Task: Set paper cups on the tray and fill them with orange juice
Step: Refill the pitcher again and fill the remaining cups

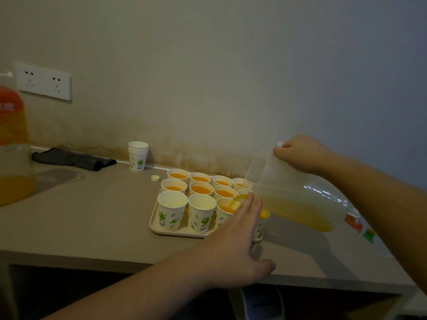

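A beige tray on the table holds several white paper cups with green leaf prints. Most hold orange juice, such as one in the middle. The two front-left cups look empty. My right hand grips the handle of a clear plastic jug, tilted left. Juice streams from its spout into the front-row cup. My left hand reaches in with straight fingers beside the tray's front right corner, hiding part of it and the cups there.
A stack of spare cups stands by the wall, a small cap near it. A dark cloth lies at the back left. A large juice bottle stands at the far left. Small colourful items sit at right.
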Available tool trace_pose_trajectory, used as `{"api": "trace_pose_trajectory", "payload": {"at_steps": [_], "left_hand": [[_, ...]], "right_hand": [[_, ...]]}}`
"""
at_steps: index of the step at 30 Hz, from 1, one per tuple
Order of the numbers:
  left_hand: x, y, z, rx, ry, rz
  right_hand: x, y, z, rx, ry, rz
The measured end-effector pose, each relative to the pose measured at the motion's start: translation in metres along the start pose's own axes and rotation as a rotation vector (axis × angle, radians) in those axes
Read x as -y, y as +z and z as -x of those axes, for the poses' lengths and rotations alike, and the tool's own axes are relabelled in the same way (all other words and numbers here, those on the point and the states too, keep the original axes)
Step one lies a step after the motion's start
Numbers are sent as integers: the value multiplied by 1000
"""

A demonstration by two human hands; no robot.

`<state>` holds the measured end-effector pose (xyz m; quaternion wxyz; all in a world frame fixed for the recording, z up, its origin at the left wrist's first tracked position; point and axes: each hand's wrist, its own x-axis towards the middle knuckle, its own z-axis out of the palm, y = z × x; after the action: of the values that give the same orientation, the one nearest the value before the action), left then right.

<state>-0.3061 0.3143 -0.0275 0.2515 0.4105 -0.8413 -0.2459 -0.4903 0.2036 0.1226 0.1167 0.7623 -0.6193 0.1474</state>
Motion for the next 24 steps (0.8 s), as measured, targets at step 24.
{"api": "trace_pose_trajectory", "payload": {"at_steps": [24], "left_hand": [[-3, -4, -3, -2, 8, -13]], "right_hand": [[-9, 4, -1, -18, 78, -110]]}}
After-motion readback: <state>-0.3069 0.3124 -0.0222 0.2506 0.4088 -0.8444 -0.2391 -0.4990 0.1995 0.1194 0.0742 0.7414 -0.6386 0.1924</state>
